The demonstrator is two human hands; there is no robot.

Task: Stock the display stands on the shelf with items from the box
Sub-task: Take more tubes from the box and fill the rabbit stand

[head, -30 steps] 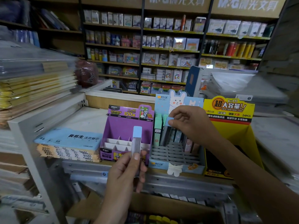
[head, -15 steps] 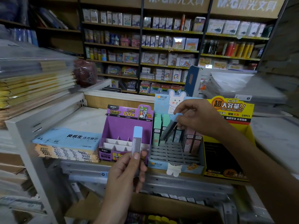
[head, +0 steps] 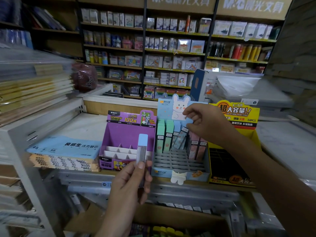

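**Shelf**: white, mid-scene. Three cardboard display stands sit side by side along its near edge.

**Purple stand**: the left one, with white dividers inside.

**Blue rabbit stand**: the centre one, with a grey grid of slots. Green cases stand upright in the far-left slots and pink cases at the far right.

**Yellow stand**: the right one. Its interior is dark and the contents are unreadable.

**Left hand**: near, in front of the purple stand. Thumb and fingers grasp the lower end of a lead case. The case is held upright off the shelf, with a pale blue cap on top and a clear body showing grey leads.

**Right hand**: over the far part of the blue rabbit stand. Thumb and fingertips pinch the blue cap of a second lead case. This case is tilted, its lower end pointing down and left between the green and pink cases. I cannot tell whether it sits in a slot.

**Box**: brown cardboard, below the shelf at the near edge. The yellow and green items inside are blurred.

**Loose-leaf packs**: stacked on the shelf just left of the purple stand, a blue pack on top.
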